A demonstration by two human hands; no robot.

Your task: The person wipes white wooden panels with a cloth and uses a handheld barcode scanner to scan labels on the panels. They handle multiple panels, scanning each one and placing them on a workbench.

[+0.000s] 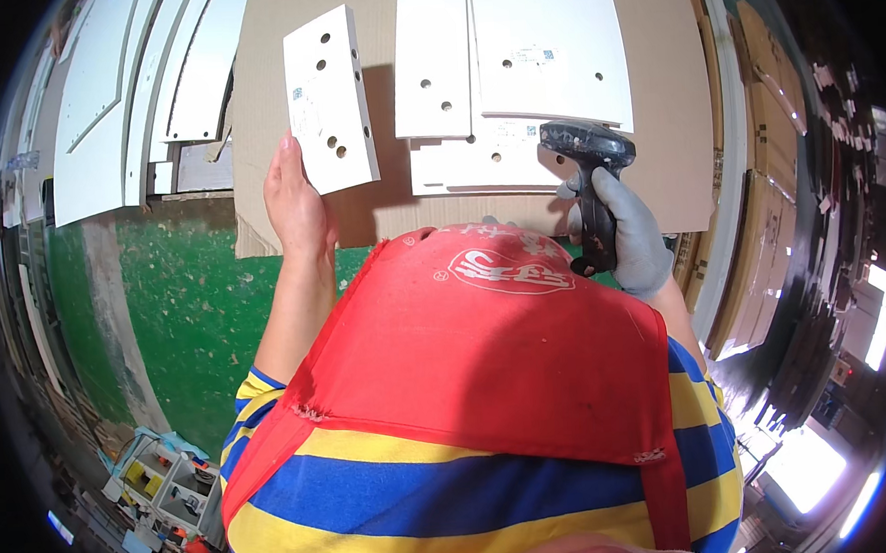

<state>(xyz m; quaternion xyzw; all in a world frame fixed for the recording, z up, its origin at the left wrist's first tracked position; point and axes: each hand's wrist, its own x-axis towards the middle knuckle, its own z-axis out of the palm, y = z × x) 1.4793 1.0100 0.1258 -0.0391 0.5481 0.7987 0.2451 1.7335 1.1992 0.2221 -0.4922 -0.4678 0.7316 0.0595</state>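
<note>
My bare left hand (pixel 297 206) grips the lower left edge of a small white panel (pixel 338 92), which is tilted up above the cardboard. Round holes run down its face and along its right edge, and a printed label sits near its left side. My right hand (pixel 633 234), in a grey glove, is closed around the handle of a worn black handheld scanner (pixel 589 149). The scanner's head hangs over the right end of a low white panel (pixel 457 166). Above that panel lie a narrow white panel (pixel 432 57) and a wide one (pixel 550 21) with a label.
A cardboard sheet (pixel 674 94) lies under the panels. More white boards (pixel 102 84) are stacked at the far left. Long brown boards or cartons (pixel 761 220) line the right side. Grey bins (pixel 179 491) with small items stand at the lower left on the green floor (pixel 175 321).
</note>
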